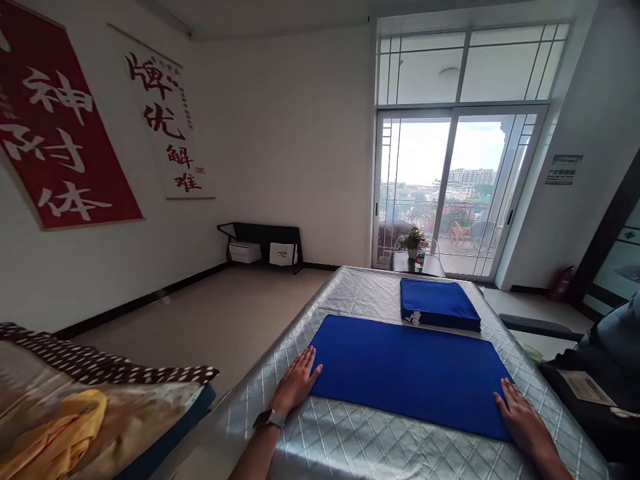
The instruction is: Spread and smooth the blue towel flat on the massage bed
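Observation:
A flat blue cloth (407, 370) lies spread on a silver quilted table cover (350, 440). My left hand (297, 381) rests palm down on the cloth's left edge, fingers apart, a watch on the wrist. At the cloth's near right corner my right hand (520, 417) lies flat, fingers spread. Neither hand holds anything. Further back on the table sits a stack of folded blue cloths (437, 303).
A pile of patterned fabric (75, 407) lies at the lower left. Glass sliding doors (450, 193) with a potted plant (413, 241) stand beyond the table. White boxes (260, 253) sit under a black bench by the far wall. Dark items (595, 393) lie on the right.

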`<state>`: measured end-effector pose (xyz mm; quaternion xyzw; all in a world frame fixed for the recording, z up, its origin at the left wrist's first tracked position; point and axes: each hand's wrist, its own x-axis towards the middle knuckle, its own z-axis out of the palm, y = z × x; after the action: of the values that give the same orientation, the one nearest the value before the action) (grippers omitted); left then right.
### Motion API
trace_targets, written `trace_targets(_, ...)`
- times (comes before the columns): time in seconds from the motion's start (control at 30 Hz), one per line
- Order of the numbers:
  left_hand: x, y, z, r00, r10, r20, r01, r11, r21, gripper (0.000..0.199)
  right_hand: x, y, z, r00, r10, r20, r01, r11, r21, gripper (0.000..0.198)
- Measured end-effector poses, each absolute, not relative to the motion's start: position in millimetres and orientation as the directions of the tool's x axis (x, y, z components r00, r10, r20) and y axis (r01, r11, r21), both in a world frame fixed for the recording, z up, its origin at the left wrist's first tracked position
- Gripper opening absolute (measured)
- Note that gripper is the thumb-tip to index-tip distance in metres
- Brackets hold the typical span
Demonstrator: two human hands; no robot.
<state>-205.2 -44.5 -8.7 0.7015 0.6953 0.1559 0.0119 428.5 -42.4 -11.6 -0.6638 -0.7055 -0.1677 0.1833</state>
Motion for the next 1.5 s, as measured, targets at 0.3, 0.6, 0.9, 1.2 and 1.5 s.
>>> trace_targets(0.3, -204, -44, -6, -0.017, 0.983, 0.184, 0.973, -0.026, 0.231, 0.070, 421, -43, 2, -0.068, 0.901, 0.429, 0.995, 0.092, -0.036, 0.067)
trace_targets(0.6, -212, -36, 3, -0.050, 0.990, 0.130, 0.964, 0.014, 0.266, 0.071, 429, -18, -14, -0.069, 0.906, 0.417, 0.997, 0.072, 0.009, 0.061)
trace_targets(0.9, -42, 15, 61, 0.376, 0.894, 0.242, 0.842, -0.439, 0.314, 0.053, 248, 27, 44, -0.247, 0.960, 0.130, 0.955, 0.264, -0.134, 0.062)
trace_targets(1.2, 41, 49, -4, 0.383, 0.875, 0.297, 0.855, -0.458, 0.245, 0.059, 173, 49, 18, -0.235, 0.971, 0.055, 0.965, 0.239, -0.106, 0.058)
trace_targets(1.5, 41, 44, 8, 0.348, 0.903, 0.253, 0.866, -0.413, 0.280, 0.061, 177, 53, 9, -0.262, 0.962, 0.073, 0.955, 0.270, -0.127, 0.060)
